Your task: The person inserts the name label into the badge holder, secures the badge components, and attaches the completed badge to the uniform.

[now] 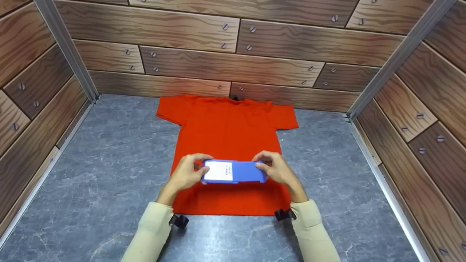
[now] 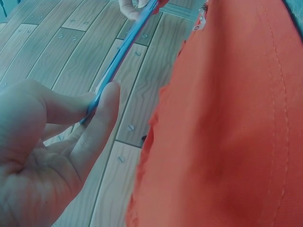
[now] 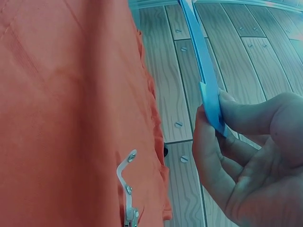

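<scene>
A flat blue card holder (image 1: 249, 171) with a white printed card (image 1: 218, 171) on its left half is held level above an orange-red T-shirt (image 1: 229, 138). My left hand (image 1: 186, 171) pinches its left end between thumb and fingers. At the other end, my right hand (image 1: 276, 168) pinches the blue part in the same way. Both wrist views show the blue holder (image 3: 203, 71) nearly edge-on, off the cloth. A pale strap clip with metal snaps (image 3: 125, 189) appears against the shirt in the right wrist view; the head view does not show it.
The T-shirt lies spread on a grey marbled surface (image 1: 109, 153), collar toward the back wall (image 1: 204, 65). Wood-patterned walls rise at the back, left (image 1: 32, 83) and right (image 1: 429, 120), with metal strips along the corners. A black wrist camera (image 1: 179, 221) sits below the left hand.
</scene>
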`<state>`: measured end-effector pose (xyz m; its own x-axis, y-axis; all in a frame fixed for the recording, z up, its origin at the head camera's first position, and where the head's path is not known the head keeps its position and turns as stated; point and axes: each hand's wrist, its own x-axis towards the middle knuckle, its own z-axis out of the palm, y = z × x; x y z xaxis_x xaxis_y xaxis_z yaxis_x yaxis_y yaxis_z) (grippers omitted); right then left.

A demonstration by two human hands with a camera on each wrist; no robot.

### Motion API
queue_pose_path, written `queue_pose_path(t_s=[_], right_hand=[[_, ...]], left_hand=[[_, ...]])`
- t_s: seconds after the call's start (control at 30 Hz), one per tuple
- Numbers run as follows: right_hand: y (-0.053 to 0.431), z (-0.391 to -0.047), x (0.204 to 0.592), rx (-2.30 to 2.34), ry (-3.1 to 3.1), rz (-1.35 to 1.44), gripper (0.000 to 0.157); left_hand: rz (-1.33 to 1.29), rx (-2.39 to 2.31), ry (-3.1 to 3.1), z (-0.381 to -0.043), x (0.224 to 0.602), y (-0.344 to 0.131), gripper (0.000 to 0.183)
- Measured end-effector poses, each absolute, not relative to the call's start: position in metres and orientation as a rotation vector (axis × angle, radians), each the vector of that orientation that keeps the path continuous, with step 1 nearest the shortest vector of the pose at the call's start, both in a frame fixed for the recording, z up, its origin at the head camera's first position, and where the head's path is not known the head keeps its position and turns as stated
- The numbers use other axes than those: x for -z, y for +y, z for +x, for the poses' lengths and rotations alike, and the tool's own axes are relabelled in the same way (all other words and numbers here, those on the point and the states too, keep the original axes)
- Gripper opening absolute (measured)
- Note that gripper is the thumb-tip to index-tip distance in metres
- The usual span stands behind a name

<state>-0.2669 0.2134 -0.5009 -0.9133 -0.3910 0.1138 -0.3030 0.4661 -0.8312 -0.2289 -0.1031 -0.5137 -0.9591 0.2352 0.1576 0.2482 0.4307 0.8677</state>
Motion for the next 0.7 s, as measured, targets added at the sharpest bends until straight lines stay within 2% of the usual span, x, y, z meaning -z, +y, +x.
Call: queue_pose_path(t_s=[0.7], right_hand=[[0.196, -0.26, 0.503, 1.39, 2.639, -0.52, 0.01]], left_hand=[[-0.48, 1.797, -2.613, -0.229, 0.515, -0.097, 0.036]])
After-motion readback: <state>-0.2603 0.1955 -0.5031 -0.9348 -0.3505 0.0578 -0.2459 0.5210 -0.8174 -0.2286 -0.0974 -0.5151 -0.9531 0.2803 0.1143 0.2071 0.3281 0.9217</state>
